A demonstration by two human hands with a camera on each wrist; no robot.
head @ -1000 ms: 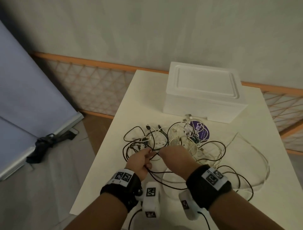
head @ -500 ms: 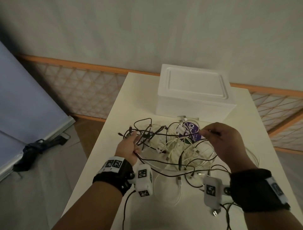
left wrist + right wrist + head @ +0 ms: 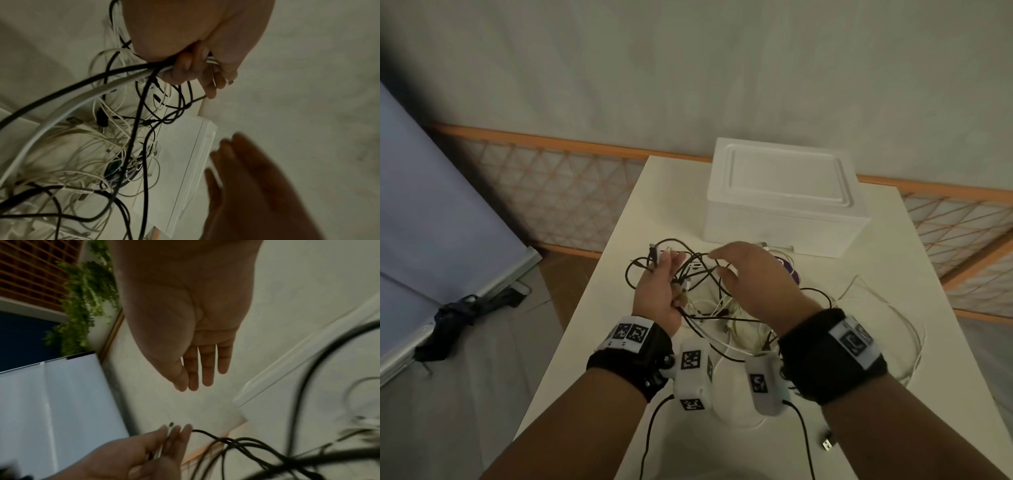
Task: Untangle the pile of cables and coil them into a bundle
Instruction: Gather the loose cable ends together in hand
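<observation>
A tangle of black and white cables [image 3: 726, 310] lies mid-table, in front of a white box. My left hand [image 3: 658, 286] is raised just above the pile's left side. Its fingers curl round a bunch of black and white cables [image 3: 144, 69], and a plug end pokes out past its fingertips [image 3: 174, 430]. My right hand [image 3: 744, 274] hovers over the pile just right of the left hand. It is open with straight fingers [image 3: 202, 368] and holds nothing. The pile [image 3: 115, 146] hangs and spreads below the left hand.
A white foam box [image 3: 782, 202] stands at the back of the white table [image 3: 599, 359]. A purple round label [image 3: 792, 272] lies under the cables. A loose USB plug [image 3: 828, 444] lies near the front right edge. The floor drops off on the left.
My right hand has let go of the black cable it was stretching rightward and has swung back toward the left hand, open. The left hand has lifted its bunch a little.
</observation>
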